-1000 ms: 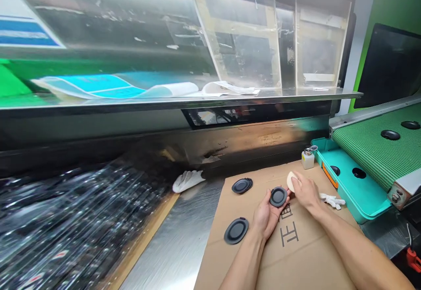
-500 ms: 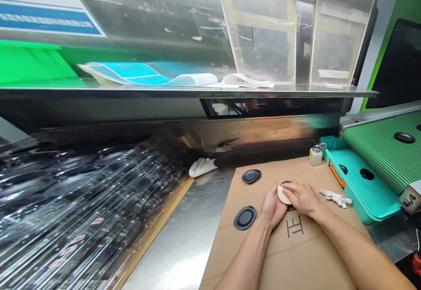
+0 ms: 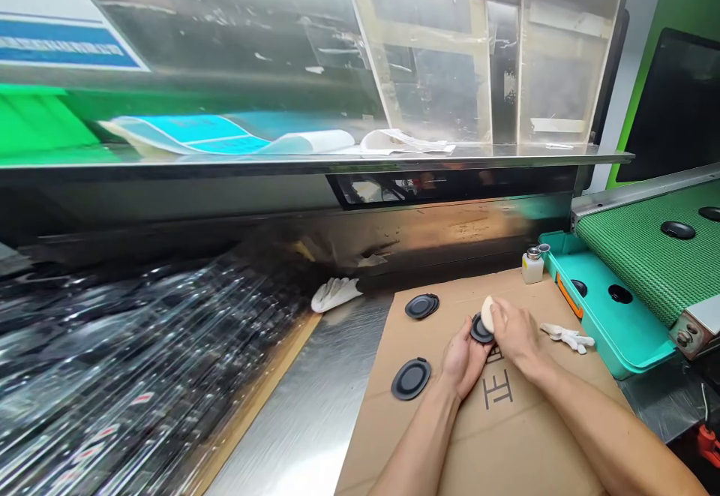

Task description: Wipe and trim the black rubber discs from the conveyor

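Above the cardboard sheet (image 3: 506, 443), my left hand (image 3: 464, 361) holds a round black disc (image 3: 481, 329), its face turned up. My right hand (image 3: 514, 335) is closed on a cream round pad (image 3: 488, 314), tilted on edge at the disc's right side; whether they touch is hard to tell. To the left on the cardboard lie a small stack of black discs (image 3: 421, 305) and, nearer me, another group of black discs (image 3: 411, 379). Handwritten black marks (image 3: 498, 389) show on the cardboard below my hands.
A teal tray (image 3: 635, 361) with black discs stands right, beside a green conveyor (image 3: 630, 218) carrying more. A small bottle (image 3: 532, 265) and white glove (image 3: 567, 337) sit near the tray. Clear plastic-wrapped items (image 3: 140, 361) fill the left; another glove (image 3: 336, 294) lies beside them.
The cream pad has lifted off my left palm area and tilted upright in my right hand, so the black disc in my left hand now shows. The whole view has shifted slightly.
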Tool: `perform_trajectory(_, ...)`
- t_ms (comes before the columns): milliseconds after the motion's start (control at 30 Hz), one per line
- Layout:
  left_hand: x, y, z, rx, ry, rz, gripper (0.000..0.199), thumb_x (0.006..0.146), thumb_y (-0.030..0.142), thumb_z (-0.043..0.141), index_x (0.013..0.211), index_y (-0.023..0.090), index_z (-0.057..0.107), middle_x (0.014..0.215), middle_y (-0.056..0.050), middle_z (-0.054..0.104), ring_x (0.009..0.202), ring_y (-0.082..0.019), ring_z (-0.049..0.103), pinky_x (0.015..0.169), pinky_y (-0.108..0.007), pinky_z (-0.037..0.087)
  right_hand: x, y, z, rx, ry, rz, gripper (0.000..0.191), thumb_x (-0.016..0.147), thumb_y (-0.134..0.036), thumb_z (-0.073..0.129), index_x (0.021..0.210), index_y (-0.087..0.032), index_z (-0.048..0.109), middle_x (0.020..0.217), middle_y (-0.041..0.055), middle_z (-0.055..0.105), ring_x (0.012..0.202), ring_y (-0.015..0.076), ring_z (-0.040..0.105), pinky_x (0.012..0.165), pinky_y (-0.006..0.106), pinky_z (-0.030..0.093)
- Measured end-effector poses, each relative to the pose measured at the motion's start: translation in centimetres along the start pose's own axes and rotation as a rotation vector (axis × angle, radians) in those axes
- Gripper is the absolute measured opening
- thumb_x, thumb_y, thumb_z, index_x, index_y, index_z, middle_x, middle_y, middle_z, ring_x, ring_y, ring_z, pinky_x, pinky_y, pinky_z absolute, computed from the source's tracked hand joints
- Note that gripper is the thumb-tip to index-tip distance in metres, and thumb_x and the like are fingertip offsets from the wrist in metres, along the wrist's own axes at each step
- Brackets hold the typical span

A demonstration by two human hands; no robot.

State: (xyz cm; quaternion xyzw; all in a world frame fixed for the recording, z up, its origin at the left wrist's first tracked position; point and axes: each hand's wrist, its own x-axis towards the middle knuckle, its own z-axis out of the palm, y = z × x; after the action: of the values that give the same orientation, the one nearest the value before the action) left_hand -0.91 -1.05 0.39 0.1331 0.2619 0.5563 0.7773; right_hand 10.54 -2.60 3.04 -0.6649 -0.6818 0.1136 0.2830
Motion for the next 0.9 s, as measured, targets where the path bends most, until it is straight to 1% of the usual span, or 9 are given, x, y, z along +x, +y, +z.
perform_trajectory(133,-0.3,0.4,0.0,0.014,-0.003,-0.016,0.041,0.102,0.033,0.038,0.122,0.01,0.065,0.123,-0.017,0.069,0.118,-0.026,0.064,0.108,-0.043,0.048,-0.9,-0.5,0.3,0.053,-0.104,-0.115,0.039,0.1,-0.045,0.04,0.131,-0.038,0.062,0.107,-0.0001,0.075,0.095,0.0196,0.069,0.08,0.025,0.049)
perform_trajectory(300,-0.3,0.5,0.3,0.049,0.048,0.04,0.04,0.103,0.028,0.035,0.119,0.008,0.065,0.119,-0.018,0.071,0.116,-0.025,0.066,0.106,-0.042,0.051,-0.1,0.6,-0.9,-0.029,-0.031,-0.053,0.04,0.102,-0.046,0.036,0.131,-0.04,0.062,0.106,-0.0005,0.076,0.096,0.0201,0.07,0.079,0.027,0.049)
perform_trajectory(400,-0.3,0.5,0.4,0.06,0.047,0.004,0.039,0.102,0.029,0.036,0.122,0.008,0.064,0.119,-0.019,0.07,0.113,-0.025,0.067,0.101,-0.042,0.054,0.5,1.3,-1.0,-0.036,-0.097,-0.133,0.038,0.1,-0.05,0.04,0.13,-0.042,0.063,0.105,-0.0018,0.076,0.097,0.02,0.07,0.078,0.026,0.049)
perform_trajectory(467,-0.4,0.5,0.4,0.077,0.062,0.006,0.04,0.102,0.029,0.036,0.123,0.007,0.062,0.12,-0.021,0.07,0.111,-0.026,0.068,0.096,-0.041,0.057,1.1,1.7,-1.0,-0.058,-0.082,-0.083,0.039,0.1,-0.05,0.039,0.129,-0.041,0.063,0.106,-0.0006,0.076,0.096,0.0207,0.07,0.078,0.027,0.049)
perform_trajectory(567,-0.6,0.7,0.3,0.109,0.076,0.017,0.039,0.102,0.027,0.036,0.125,0.005,0.06,0.121,-0.023,0.069,0.109,-0.028,0.069,0.088,-0.04,0.06,2.3,2.7,-1.5,-0.055,0.003,0.045,0.041,0.102,-0.046,0.036,0.131,-0.036,0.063,0.111,0.0025,0.074,0.101,0.0221,0.068,0.083,0.029,0.048)
perform_trajectory(700,-0.6,1.5,0.2,0.074,0.064,0.029,0.038,0.1,0.03,0.04,0.123,0.006,0.059,0.123,-0.025,0.067,0.108,-0.03,0.069,0.079,-0.039,0.061,2.6,3.5,-3.8,-0.072,-0.039,0.041,0.044,0.102,-0.048,0.034,0.135,-0.03,0.057,0.118,0.0067,0.071,0.108,0.0245,0.065,0.089,0.033,0.046)
perform_trajectory(800,-0.6,2.2,0.2,0.005,0.029,0.025,0.038,0.099,0.033,0.039,0.117,0.008,0.061,0.122,-0.025,0.066,0.105,-0.031,0.069,0.078,-0.043,0.06,2.0,3.8,-6.4,-0.283,-0.049,-0.046,0.049,0.098,-0.046,0.044,0.139,-0.02,0.053,0.13,0.0159,0.062,0.119,0.0305,0.058,0.093,0.039,0.045)
perform_trajectory(867,-0.7,2.4,0.1,-0.048,-0.001,0.005,0.036,0.097,0.032,0.039,0.114,0.008,0.062,0.119,-0.024,0.067,0.102,-0.032,0.07,0.08,-0.047,0.059,1.7,4.3,-8.0,-0.458,-0.105,-0.052,0.043,0.091,-0.037,0.054,0.128,-0.015,0.061,0.129,0.0205,0.061,0.119,0.0347,0.057,0.091,0.041,0.046)
perform_trajectory(900,-0.7,2.5,0.1,-0.07,-0.011,-0.004,0.035,0.096,0.029,0.039,0.113,0.009,0.062,0.117,-0.023,0.068,0.101,-0.032,0.07,0.081,-0.048,0.059,1.7,4.6,-8.6,-0.525,-0.177,-0.026,0.037,0.087,-0.031,0.059,0.119,-0.014,0.066,0.123,0.0216,0.064,0.114,0.0358,0.059,0.087,0.041,0.047)
